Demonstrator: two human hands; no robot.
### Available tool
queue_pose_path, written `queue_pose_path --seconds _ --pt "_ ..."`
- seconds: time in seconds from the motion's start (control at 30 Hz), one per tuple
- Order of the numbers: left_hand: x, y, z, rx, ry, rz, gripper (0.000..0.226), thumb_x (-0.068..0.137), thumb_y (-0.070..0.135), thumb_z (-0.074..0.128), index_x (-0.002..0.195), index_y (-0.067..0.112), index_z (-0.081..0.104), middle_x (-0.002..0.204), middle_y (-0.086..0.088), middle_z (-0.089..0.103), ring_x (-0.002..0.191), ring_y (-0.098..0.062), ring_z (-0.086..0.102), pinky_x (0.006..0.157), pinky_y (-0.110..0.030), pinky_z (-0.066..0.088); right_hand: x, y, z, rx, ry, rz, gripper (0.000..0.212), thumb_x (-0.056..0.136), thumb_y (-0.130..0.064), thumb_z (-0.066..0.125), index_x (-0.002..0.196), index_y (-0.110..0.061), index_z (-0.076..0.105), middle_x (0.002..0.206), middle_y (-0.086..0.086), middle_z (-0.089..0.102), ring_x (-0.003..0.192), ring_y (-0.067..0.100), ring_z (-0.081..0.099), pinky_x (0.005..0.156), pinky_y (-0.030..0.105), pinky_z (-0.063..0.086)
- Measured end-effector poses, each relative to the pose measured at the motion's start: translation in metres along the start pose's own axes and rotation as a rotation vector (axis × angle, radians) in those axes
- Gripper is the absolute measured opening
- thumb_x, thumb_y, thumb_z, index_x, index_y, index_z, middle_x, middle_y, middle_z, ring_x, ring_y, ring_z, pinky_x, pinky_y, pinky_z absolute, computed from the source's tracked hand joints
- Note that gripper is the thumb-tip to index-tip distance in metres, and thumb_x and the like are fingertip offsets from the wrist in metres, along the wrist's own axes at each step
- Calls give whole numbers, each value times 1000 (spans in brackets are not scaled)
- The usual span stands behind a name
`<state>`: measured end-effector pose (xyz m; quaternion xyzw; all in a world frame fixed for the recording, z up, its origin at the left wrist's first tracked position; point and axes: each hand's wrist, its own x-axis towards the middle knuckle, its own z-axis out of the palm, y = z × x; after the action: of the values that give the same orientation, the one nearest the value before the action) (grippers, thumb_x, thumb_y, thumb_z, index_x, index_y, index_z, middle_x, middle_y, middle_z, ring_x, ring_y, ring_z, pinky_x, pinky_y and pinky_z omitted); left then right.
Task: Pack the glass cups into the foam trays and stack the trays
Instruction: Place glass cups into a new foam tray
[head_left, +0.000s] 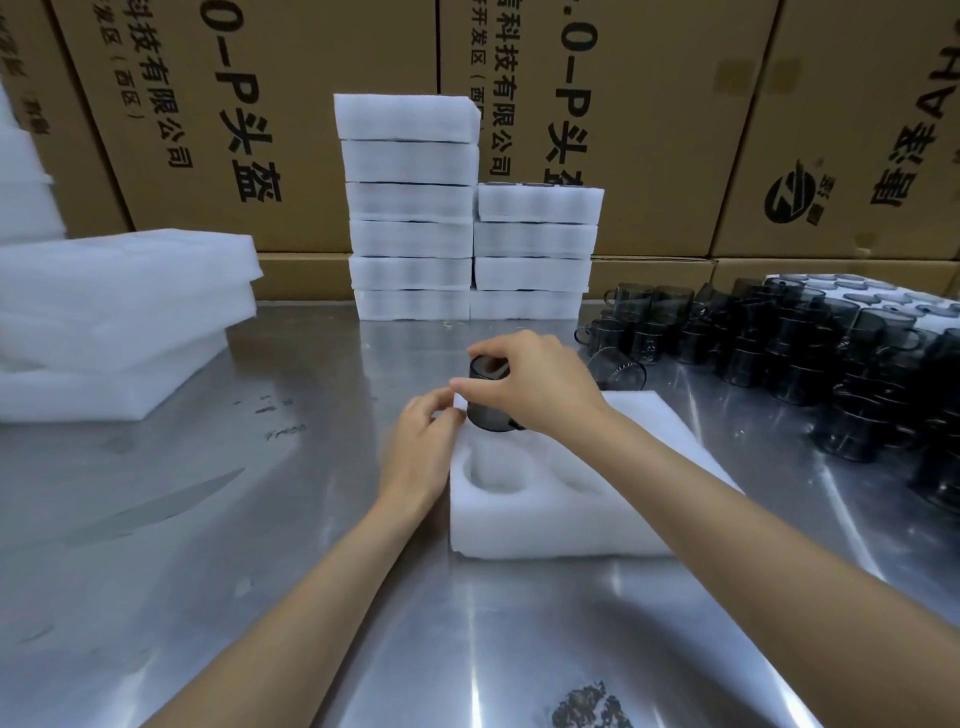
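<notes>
Your right hand (540, 384) is gripping a dark glass cup (488, 400) from above, fingers curled round its top, holding it over the far-left pocket of the foam tray (545, 525) that's sitting on the table (208, 571). Your left hand (421, 452) is pinching the tray's far-left corner. More cups (779, 338) are crowding the table's right side, and filled trays (410, 208) are stacking up behind.

Right hand (535, 384) grips with curled fingers; left hand (421, 441) pinches beside it.
</notes>
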<state>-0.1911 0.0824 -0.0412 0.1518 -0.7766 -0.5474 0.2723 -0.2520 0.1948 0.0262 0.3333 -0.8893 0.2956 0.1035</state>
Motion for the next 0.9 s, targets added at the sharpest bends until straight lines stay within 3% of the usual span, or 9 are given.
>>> queue_pose_path --seconds 0.2,0.4,0.47,0.53,0.6,0.7,0.77,0.9 --pt "-1 -1 0 31 -21 35 28 93 18 44 111 17 66 114 -3 61 104 -11 53 84 -28 39 2 -1 6 -34 -1 46 49 77 -52 66 120 -30 64 112 -8 67 105 19 60 81 31 47" --pt "-2 0 0 51 -10 78 26 95 13 44 108 11 66 111 -8 61 103 -15 54 85 -28 40 0 1 10 -111 -36 23 36 75 -56 64 88 -23 68 81 -4 68 84 23 62 66 31 48" --pt "-2 -1 0 60 -13 82 26 94 13 44 108 11 66 111 -7 60 102 -15 54 84 -27 39 1 0 10 -124 -32 22 36 75 -57 64 85 -22 68 79 -4 68 82 24 61 64 30 46" --pt "-2 -1 0 55 -12 82 26 94 14 44 108 12 67 110 -6 61 101 -14 54 82 -26 39 2 0 9 -135 -43 16 40 75 -60 63 91 -24 69 87 -3 69 88 24 61 68 31 47" --pt "-2 -1 0 42 -8 81 26 95 16 44 108 14 67 110 -4 60 101 -14 54 81 -25 37 2 1 6 -124 -91 17 53 76 -65 61 113 -27 66 113 -4 67 107 22 58 83 35 48" --pt "-2 -2 -3 50 -10 88 29 98 24 42 117 16 63 116 -1 59 110 -16 54 90 -27 38 -2 4 -3 5 -141 10 69 84 -65 50 141 -26 44 144 -7 46 132 15 41 105 35 36" --pt "-1 -1 -6 49 1 118 33 99 25 41 126 16 58 127 2 56 119 -13 50 102 -29 36 -9 10 -11 103 -116 -17 59 92 -58 41 142 -26 41 148 -9 40 137 11 34 108 30 28" --pt "-5 4 -12 111 -23 329 38 100 25 39 135 18 50 137 10 49 128 -3 41 105 -14 27 -31 29 -22 194 -141 -77 46 100 -43 33 143 -28 40 149 -17 36 138 0 26 113 21 18"
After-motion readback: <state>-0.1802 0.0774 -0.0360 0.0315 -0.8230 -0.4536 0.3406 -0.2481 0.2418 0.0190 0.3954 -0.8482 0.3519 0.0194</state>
